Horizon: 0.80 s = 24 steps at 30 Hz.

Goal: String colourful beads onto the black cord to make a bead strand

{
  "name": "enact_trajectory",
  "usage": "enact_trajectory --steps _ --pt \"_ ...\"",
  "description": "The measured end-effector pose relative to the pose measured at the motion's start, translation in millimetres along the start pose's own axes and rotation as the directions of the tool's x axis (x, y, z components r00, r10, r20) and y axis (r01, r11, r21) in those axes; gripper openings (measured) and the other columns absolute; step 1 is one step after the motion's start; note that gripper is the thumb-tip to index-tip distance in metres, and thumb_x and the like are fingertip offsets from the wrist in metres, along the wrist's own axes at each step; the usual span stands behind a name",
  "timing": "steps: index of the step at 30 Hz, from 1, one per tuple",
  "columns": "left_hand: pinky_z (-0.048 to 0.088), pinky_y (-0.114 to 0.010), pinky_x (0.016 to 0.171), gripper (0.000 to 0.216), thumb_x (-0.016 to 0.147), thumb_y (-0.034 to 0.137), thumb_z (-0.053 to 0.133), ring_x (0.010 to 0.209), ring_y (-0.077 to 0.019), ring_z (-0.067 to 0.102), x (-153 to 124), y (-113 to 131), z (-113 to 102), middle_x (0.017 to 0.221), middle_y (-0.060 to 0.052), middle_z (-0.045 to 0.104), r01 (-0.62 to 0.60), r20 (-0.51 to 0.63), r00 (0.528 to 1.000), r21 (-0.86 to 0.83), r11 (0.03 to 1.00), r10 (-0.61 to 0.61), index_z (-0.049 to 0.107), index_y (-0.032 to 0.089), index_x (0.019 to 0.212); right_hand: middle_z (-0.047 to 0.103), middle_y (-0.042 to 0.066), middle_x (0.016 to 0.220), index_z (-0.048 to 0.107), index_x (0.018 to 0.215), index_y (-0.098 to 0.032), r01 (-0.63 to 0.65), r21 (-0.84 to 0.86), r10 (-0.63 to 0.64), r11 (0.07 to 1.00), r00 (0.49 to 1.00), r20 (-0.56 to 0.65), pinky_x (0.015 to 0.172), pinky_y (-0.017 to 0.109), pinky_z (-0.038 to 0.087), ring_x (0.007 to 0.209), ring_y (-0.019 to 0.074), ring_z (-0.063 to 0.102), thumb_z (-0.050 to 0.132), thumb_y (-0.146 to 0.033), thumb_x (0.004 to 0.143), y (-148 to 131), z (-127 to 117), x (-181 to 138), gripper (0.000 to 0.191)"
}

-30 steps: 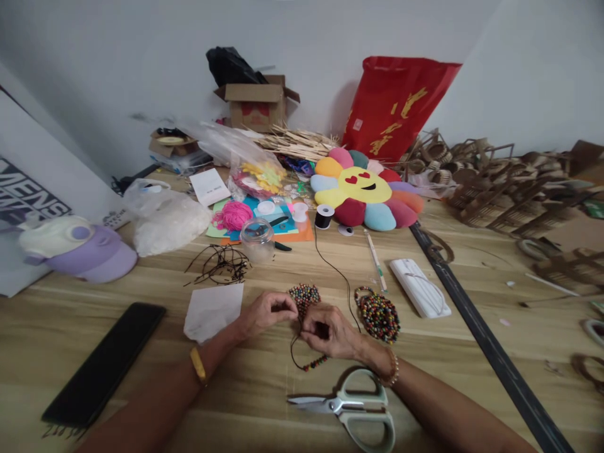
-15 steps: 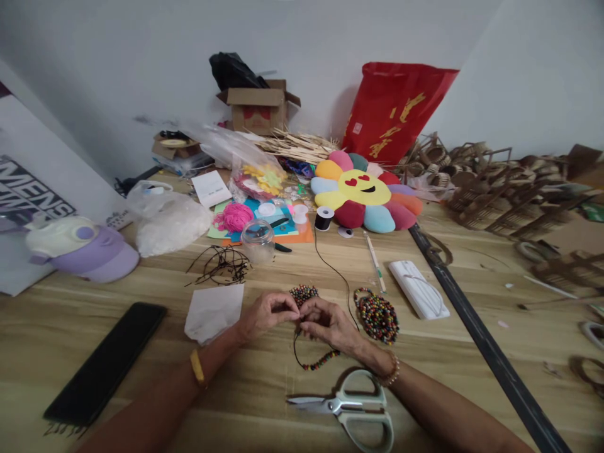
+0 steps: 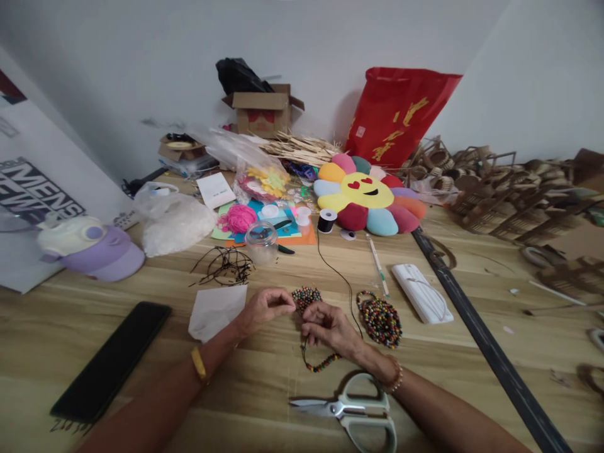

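My left hand [image 3: 267, 310] is closed in a pinch, thumb against forefinger; whatever lies between the tips is too small to make out. Just to its right my right hand [image 3: 333, 328] has its fingers curled and closed on a thin black cord, whose end at the fingertips is hidden. Below that hand hangs a short row of coloured beads [image 3: 325, 363] on the cord, resting on the table. Behind the fingertips lies a pile of multicoloured beads [image 3: 306, 296]. A coiled bead strand [image 3: 380, 319] is right of my right hand. Scissors [image 3: 340, 408] lie in front, blades partly apart.
A black cord spool [image 3: 327, 221] stands behind, its cord trailing forward. Around lie a white paper [image 3: 217, 311], a black phone-like slab [image 3: 113, 360], a clear jar [image 3: 262, 244], a white power bank [image 3: 421, 293] and a flower cushion [image 3: 368, 195]. Woven baskets [image 3: 495, 189] crowd the right.
My hands have drawn slightly apart; the fingertips nearly met before and now a small gap shows. The whole view has shifted a little. Scissors and bead piles stay in place.
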State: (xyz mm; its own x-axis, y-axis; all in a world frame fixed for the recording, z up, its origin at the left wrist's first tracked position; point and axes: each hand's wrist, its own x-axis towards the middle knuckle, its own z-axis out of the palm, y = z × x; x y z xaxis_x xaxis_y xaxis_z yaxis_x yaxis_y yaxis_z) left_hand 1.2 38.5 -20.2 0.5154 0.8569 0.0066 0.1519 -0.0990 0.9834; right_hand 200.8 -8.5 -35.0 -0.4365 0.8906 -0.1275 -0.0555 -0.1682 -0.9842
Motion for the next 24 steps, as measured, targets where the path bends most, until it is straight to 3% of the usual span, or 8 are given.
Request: enact_trajectory --steps 4,9,14,24 --pt "0.044 -0.024 0.066 0.019 0.075 0.031 0.066 0.069 -0.0144 0.058 0.2 -1.3 0.0 0.074 -0.004 0.066 -0.006 -0.012 1.0 0.052 0.999 0.006 0.066 0.012 0.073 0.057 -0.001 0.061 0.053 0.077 -0.016 0.055 -0.138 -0.059 0.989 0.998 -0.024 0.044 0.019 0.039 0.046 0.0081 0.05 0.061 -0.053 0.079 -1.3 -2.3 -0.8 0.038" --pt "0.046 -0.025 0.067 0.014 0.075 0.025 0.065 0.072 -0.0155 0.06 -0.2 1.1 1.1 0.076 -0.006 0.068 0.005 -0.027 1.0 0.151 0.988 -0.001 0.068 0.012 0.074 0.051 -0.002 0.063 0.058 0.075 -0.016 0.168 -0.38 -0.198 0.909 0.979 -0.041 0.05 0.021 0.034 0.054 0.0091 0.043 0.058 -0.041 0.085 -1.4 -5.6 -1.5 0.027" --pt "0.045 -0.024 0.064 0.012 0.075 0.024 0.065 0.069 -0.0145 0.059 -0.5 -1.0 4.0 0.075 -0.005 0.068 -0.026 0.022 0.999 0.128 0.991 0.024 0.069 0.012 0.074 0.053 -0.001 0.071 0.057 0.086 -0.017 0.15 -0.317 -0.177 0.936 0.982 -0.059 0.052 0.021 0.036 0.058 0.0099 0.045 0.065 -0.04 0.079 2.5 -4.5 -0.5 0.025" --pt "0.047 -0.024 0.068 0.01 0.075 0.022 0.064 0.075 -0.0157 0.061 -0.2 -0.3 7.1 0.08 -0.006 0.068 -0.051 0.02 0.999 0.135 0.989 0.049 0.069 0.013 0.076 0.047 -0.002 0.063 0.058 0.079 -0.015 0.084 -0.281 -0.111 0.956 0.991 -0.08 0.047 0.02 0.032 0.053 0.0087 0.039 0.06 -0.042 0.081 1.2 -4.6 0.1 0.027"
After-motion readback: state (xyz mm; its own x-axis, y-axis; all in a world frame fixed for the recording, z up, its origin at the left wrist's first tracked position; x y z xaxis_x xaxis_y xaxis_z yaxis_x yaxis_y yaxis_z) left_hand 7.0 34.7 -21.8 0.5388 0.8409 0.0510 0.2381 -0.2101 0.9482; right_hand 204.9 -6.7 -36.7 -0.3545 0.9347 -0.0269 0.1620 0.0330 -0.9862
